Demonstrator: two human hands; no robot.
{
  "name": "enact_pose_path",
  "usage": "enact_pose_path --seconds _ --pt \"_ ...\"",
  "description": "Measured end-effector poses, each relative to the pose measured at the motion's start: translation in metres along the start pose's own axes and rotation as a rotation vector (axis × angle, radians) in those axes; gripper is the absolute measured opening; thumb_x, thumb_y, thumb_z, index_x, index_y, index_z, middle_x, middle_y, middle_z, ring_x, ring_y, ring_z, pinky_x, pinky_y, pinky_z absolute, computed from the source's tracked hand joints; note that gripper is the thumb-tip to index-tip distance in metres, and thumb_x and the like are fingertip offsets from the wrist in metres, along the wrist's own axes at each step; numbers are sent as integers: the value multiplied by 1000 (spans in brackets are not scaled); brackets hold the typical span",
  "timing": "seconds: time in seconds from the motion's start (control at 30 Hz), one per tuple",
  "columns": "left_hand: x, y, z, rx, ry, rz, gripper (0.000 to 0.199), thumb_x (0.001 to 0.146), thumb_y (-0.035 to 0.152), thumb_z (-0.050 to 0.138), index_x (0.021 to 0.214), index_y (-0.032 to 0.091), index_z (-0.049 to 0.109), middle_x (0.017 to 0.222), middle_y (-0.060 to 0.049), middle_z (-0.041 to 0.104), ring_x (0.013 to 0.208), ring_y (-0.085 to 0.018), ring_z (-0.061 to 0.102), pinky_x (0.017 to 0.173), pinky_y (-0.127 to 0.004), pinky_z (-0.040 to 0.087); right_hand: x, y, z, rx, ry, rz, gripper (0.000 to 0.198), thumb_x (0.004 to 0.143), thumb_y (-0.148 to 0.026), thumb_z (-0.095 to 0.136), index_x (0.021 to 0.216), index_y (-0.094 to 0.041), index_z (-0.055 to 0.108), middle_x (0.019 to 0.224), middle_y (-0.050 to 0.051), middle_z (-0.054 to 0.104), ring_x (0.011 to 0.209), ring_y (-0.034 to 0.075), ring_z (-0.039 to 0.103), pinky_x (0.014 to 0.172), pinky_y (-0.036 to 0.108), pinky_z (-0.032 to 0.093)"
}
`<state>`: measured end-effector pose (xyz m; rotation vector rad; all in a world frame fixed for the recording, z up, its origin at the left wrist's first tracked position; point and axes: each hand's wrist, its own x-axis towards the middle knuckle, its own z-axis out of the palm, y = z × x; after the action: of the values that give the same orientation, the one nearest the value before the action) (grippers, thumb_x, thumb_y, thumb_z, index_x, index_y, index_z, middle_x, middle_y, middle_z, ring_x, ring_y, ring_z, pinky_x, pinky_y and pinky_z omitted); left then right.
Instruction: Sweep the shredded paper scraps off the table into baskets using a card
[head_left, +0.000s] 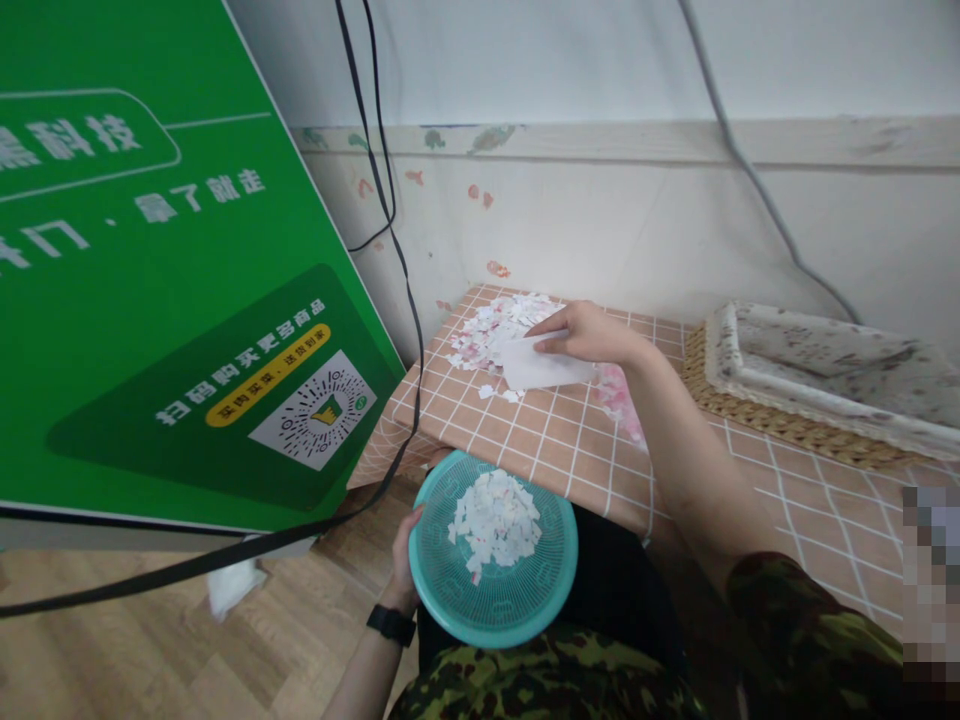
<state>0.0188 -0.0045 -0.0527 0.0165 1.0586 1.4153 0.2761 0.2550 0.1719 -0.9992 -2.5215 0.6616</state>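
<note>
My left hand [405, 558] grips the left rim of a round teal plastic basket [556, 590], held below the table's front edge. A heap of torn white paper scraps [496, 522] lies in the basket. My right hand [586, 334] is closed on a white sheet of paper [546, 364], which it holds low over the table. Left of the sheet and partly behind it is a pile of white and pink paper scraps [487, 330]. Several loose scraps lie in front of that pile. A pink and white piece [616, 396] shows beneath my right wrist, partly covered by the arm.
The table has a brown checked cover [559, 450]. At right stands a wicker basket [697, 375] with a cloth lining. A large green panel [180, 300] fills the left, with a black strap [411, 290] hanging before it. A white bag-like thing [232, 588] lies on the floor.
</note>
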Motion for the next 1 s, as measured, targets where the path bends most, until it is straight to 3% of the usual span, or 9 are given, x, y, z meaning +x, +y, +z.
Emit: enact_pose_path --seconds 0.27,0.47,0.67,0.83,1.0 --pt "2 -1 -2 -20 5 -4 11 73 27 67 73 16 70 66 0 72 61 -17 64 65 -27 50 -3 -3 -3 66 -83 -7 28 77 -22 61 101 -25 74 96 -1 74 82 18 67 76 30 50" --pt "1 0 -1 -2 -8 4 13 74 27 66 74 15 71 68 -2 73 61 -18 64 65 -28 50 -2 -3 -3 36 -33 5 28 77 -22 62 102 -24 74 97 0 74 83 19 67 75 30 50" --pt "4 0 -1 0 86 -10 15 64 29 71 71 15 71 64 -2 72 58 -18 64 62 -28 51 0 2 0 5 -15 -6 29 77 -22 61 103 -24 74 97 1 74 83 19 67 75 30 50" --pt "8 -2 -4 -22 46 -14 16 63 29 72 71 15 71 66 -2 72 59 -18 65 63 -29 51 0 7 -1 -24 57 9 30 76 -21 62 103 -23 74 101 3 74 87 21 67 79 32 50" --pt "9 -3 -6 -33 31 -1 15 65 29 71 71 15 71 65 -2 72 59 -18 64 64 -28 51 -1 7 -3 -37 28 30 30 76 -22 62 103 -23 74 98 3 74 83 21 67 76 32 51"
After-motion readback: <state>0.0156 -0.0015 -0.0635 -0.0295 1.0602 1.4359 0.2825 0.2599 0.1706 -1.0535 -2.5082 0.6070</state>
